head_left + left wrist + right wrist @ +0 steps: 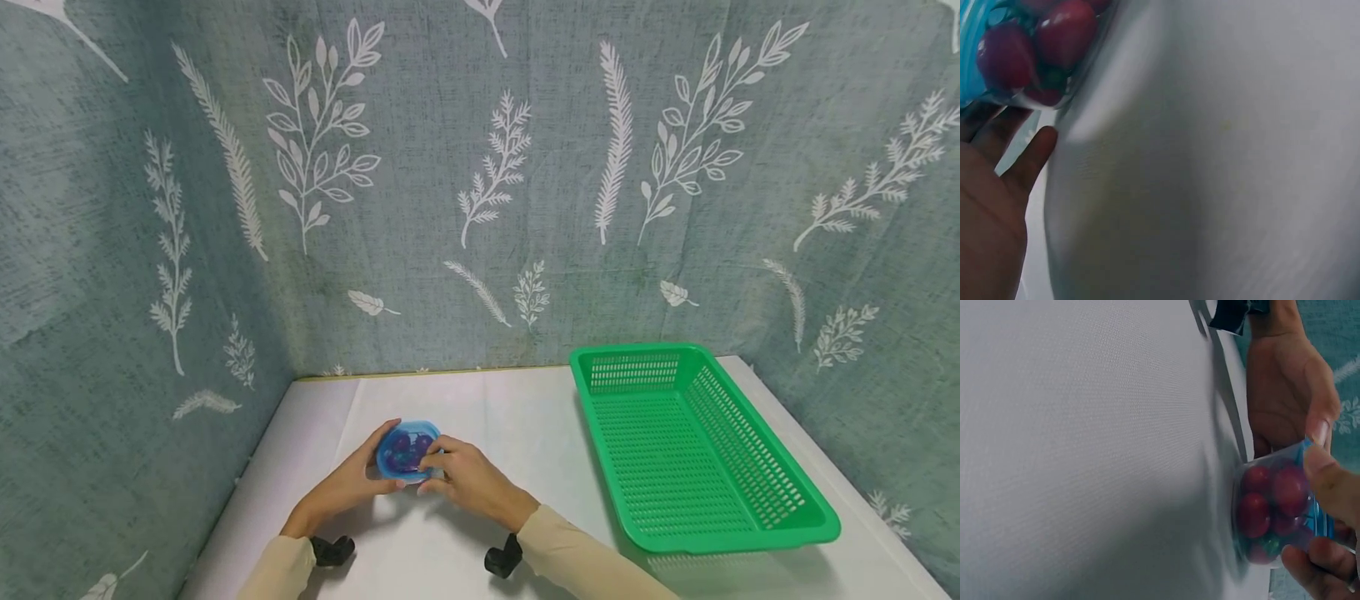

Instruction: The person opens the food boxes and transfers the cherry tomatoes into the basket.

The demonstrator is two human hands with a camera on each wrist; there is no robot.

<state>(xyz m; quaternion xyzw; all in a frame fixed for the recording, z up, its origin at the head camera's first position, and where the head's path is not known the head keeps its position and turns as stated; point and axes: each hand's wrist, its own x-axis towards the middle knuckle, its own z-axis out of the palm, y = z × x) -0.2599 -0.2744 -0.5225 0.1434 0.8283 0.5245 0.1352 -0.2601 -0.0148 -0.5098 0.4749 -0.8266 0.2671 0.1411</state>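
A small clear plastic container [1242, 487] with a blue lid [407, 452] stands between the two hands over the white table. Inside it are round red cherry tomatoes [1254, 514] with bits of green, also visible in the left wrist view. My left hand [352, 485] grips the container from the left, thumb at the near edge and fingers toward the far side. On the right side, my right hand [474, 479] pinches the lid's edge, thumb below and fingers curled over the rim. In the right wrist view, both thumbs lie close together at one lid corner.
A green perforated plastic basket [624, 467] stands on the right of the white table [517, 417]. Leaf-patterned grey-green cloth [442, 192] rises behind the table and along both sides. Black wrist straps [330, 551] are on both wrists.
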